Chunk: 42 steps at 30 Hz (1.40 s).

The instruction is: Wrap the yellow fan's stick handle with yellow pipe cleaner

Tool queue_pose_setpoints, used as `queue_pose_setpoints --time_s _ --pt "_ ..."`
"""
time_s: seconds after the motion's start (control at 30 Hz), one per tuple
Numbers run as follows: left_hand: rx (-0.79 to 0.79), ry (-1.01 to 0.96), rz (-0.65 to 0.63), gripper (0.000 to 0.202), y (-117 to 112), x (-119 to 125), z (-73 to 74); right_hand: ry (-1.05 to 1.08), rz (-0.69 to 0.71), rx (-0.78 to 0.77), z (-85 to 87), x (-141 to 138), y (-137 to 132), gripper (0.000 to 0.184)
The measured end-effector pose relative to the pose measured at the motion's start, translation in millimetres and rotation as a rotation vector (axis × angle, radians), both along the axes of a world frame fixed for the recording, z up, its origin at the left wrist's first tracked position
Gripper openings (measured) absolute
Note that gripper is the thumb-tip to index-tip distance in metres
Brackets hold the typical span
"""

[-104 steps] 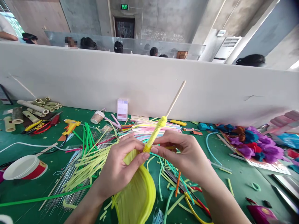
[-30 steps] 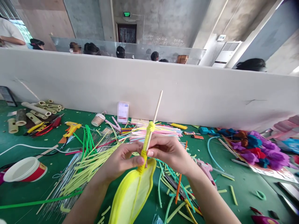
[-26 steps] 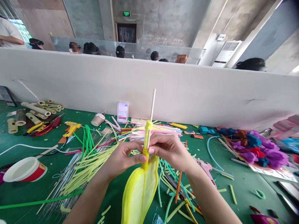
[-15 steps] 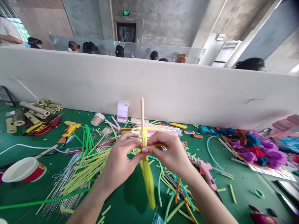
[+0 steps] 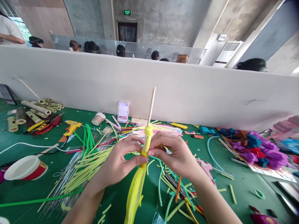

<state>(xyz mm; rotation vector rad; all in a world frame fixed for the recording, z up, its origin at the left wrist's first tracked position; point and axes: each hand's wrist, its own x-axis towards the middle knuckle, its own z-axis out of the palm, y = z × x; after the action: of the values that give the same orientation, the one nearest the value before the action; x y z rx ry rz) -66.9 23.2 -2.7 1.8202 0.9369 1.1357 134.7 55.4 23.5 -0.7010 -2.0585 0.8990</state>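
The left hand [image 5: 122, 158] and right hand [image 5: 173, 152] nearly meet, both closed in pinches on the wrapped neck of the yellow fuzzy piece [image 5: 134, 196]. It hangs above the table [image 5: 116, 197], long axis steep; its wooden stick [image 5: 151, 107] points up, leaning right, broad end downward.

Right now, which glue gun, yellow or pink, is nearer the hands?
The pink glue gun, partly behind the right forearm; the yellow glue gun lies uncovered, farther left.
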Motion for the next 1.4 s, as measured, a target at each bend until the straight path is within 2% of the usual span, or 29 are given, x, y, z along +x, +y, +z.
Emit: queue_pose_setpoints --time_s 0.13,0.27,0.4,0.6,0.67,0.77,0.9,1.03,1.1,1.17,1.23,1.3,1.4 --pt "-0.085 -0.059 -0.094 0.021 1.5 -1.5 -0.9 0.086 0.092 -0.071 -3.2 -1.8 2.2 0.008" --pt "-0.128 -0.103 -0.129 0.018 1.0 -2.3 -3.2 0.116 0.141 -0.124 -1.5 -1.0 5.2 0.010" --pt "-0.065 -0.076 -0.013 0.011 -1.5 -1.5 -2.1 0.052 0.017 -0.081 3.7 0.4 4.2 0.005" --pt "0.052 0.089 0.177 0.011 -8.5 0.1 0.0 -0.060 -0.147 0.069 11.6 1.1 -9.4 0.009" --pt "0.067 0.100 0.204 0.013 -10.6 -0.1 0.6 -0.073 -0.166 0.073 12.9 1.3 -12.8 0.009" --pt "0.038 0.066 0.160 0.014 -10.8 -1.2 2.4 -0.060 -0.155 0.024 12.2 1.0 -13.2 0.009" --pt "-0.109 -0.065 -0.014 0.015 -7.1 -3.3 4.8 0.082 -0.039 -0.106 3.2 -2.2 -6.2 0.006" --pt "-0.372 -0.218 -0.207 0.023 -1.6 -2.2 0.6 0.257 0.244 -0.379 -11.3 -6.8 3.5 0.011" --pt "-0.454 -0.249 -0.224 0.025 1.8 -1.4 -3.9 0.286 0.335 -0.494 -16.4 -7.1 7.4 0.013" --pt "-0.466 -0.232 -0.194 0.028 5.0 -2.2 -7.0 0.279 0.355 -0.535 -18.5 -5.3 9.7 0.013" --pt "-0.428 -0.162 -0.147 0.029 6.7 -5.5 -7.0 0.223 0.304 -0.468 -18.1 -2.3 10.4 0.013" --pt "-0.351 -0.046 -0.088 0.027 6.1 -9.9 -4.6 0.123 0.193 -0.335 -16.7 0.2 10.1 0.011" --pt "-0.208 0.138 0.078 0.028 3.1 -11.9 -2.3 -0.018 0.013 -0.168 -17.1 -1.0 9.6 0.004"
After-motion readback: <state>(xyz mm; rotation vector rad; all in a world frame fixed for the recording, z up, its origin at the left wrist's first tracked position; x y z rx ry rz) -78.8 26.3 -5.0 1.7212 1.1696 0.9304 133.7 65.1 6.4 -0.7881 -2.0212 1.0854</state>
